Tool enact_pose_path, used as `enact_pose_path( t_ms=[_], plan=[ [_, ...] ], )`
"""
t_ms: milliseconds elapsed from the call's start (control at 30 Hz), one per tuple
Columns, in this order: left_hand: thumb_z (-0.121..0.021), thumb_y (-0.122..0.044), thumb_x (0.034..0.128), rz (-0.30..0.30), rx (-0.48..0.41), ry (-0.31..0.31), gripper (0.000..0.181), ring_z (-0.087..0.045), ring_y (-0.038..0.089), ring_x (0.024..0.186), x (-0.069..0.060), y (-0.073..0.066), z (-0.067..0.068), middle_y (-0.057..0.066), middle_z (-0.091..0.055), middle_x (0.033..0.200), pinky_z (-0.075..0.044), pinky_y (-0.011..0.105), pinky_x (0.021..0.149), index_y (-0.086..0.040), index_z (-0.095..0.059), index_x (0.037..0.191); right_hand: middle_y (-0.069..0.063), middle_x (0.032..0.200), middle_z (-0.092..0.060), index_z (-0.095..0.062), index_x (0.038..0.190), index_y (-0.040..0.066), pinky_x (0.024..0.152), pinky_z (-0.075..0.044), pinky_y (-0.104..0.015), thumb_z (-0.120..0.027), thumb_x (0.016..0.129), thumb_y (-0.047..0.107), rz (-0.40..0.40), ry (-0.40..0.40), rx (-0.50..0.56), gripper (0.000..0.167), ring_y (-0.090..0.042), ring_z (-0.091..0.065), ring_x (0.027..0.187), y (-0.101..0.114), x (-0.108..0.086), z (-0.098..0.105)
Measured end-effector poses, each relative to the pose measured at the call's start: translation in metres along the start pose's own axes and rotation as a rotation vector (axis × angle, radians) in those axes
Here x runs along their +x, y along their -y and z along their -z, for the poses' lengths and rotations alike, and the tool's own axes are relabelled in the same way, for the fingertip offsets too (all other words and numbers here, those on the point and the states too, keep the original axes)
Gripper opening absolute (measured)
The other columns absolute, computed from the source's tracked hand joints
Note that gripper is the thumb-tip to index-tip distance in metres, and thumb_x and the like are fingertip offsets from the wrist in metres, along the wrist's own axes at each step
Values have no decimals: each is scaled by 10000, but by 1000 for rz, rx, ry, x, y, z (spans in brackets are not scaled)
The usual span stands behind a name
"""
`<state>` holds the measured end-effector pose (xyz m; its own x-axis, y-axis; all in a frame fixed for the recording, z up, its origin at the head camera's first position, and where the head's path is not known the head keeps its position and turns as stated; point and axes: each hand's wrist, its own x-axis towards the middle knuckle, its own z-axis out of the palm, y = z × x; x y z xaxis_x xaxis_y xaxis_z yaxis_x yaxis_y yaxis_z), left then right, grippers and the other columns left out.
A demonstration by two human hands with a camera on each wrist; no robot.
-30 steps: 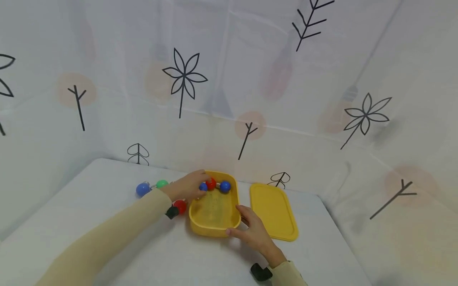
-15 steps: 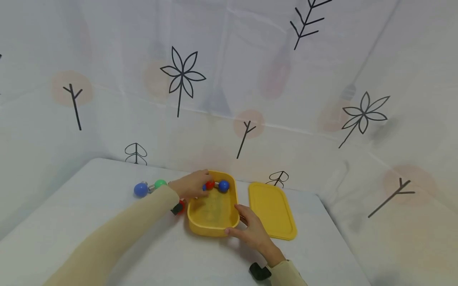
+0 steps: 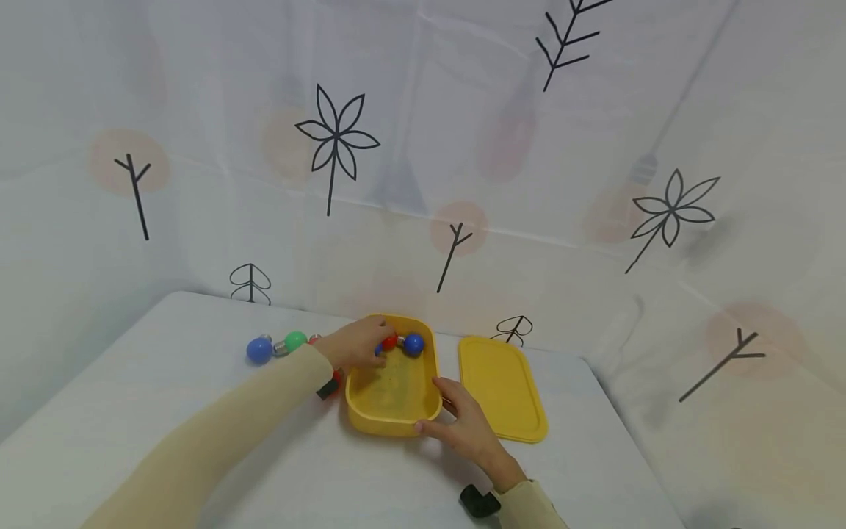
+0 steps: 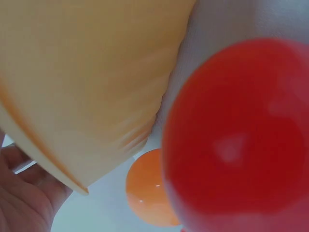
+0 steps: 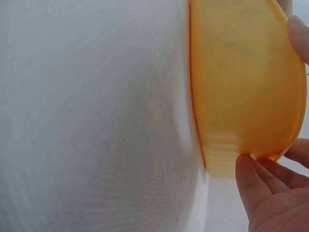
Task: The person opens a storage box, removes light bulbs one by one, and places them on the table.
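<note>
The yellow box [image 3: 386, 426] stands on the table. Over its far left side, my left hand [image 3: 357, 344] has thumb and fingers around a blue bulb [image 3: 379, 350], partly hidden. Beside it in the box lie a red bulb [image 3: 391, 342] and another blue bulb [image 3: 413, 344]. My right hand [image 3: 465, 430] grips the box's near right corner; the right wrist view shows its fingertips pressed to the box wall [image 5: 246, 87]. The left wrist view has part of my left hand [image 4: 26, 198] beyond the box wall [image 4: 87, 87].
Left of the box are a blue bulb [image 3: 259, 350], a green bulb [image 3: 295, 341] and a red one [image 3: 338, 378] by the left wrist. The left wrist view shows an orange ball shape [image 4: 152, 188] beside a red one [image 4: 236, 135]. A yellow lid [image 3: 504, 389] lies to the right.
The left hand has shifted slightly within the box, its fingers still around the blue bulb. The right hand keeps its grip on the corner, and the head view has moved slightly.
</note>
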<state>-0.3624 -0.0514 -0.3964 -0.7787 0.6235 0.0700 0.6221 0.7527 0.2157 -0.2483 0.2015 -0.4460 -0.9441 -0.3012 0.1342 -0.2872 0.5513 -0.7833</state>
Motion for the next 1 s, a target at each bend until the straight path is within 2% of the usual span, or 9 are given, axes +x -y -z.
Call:
enact_pose_path(
  t_ms=[233,333,433,633,1000],
  plan=[
    [-782,-274,799,-55,-31,6,545,-491,223,1149,2,0,-3,71,-534,1237,-376,386,1045,-88,-576,1267,-23,1436,-411,-394,1440,97,1051,-373,-411,-804,744,419,-11,-5,-6,870,-238,-418,1320,2,0,0],
    [-779,-233,803,-45,-55,35,545,-472,237,1192,2,-1,-4,81,-515,1289,-361,401,1062,-104,-575,1292,-7,1432,-412,-387,1446,105,1051,-374,-406,-802,745,423,-21,-6,-14,874,-225,-418,1319,3,0,-1],
    [-762,-181,822,-3,-110,73,526,-456,214,1209,1,-4,-5,51,-490,1322,-355,398,1073,-145,-578,1314,-5,1431,-412,-382,1449,107,1050,-375,-405,-800,746,426,-27,-3,-17,878,-221,-419,1319,3,0,-1],
    [-766,-134,815,20,-165,101,465,-471,157,1045,-1,-7,-7,-9,-473,1163,-438,336,985,-154,-630,1260,-58,1434,-419,-378,1447,73,1047,-374,-417,-795,755,421,-6,-2,-14,881,-252,-421,1318,4,0,0],
    [-787,-182,797,-4,-193,110,408,-476,139,955,-2,-16,-12,-45,-456,1041,-462,272,900,-161,-672,1189,-47,1430,-422,-388,1442,77,1040,-383,-377,-798,755,408,13,-6,-13,866,-237,-433,1310,4,-1,1]
  ],
)
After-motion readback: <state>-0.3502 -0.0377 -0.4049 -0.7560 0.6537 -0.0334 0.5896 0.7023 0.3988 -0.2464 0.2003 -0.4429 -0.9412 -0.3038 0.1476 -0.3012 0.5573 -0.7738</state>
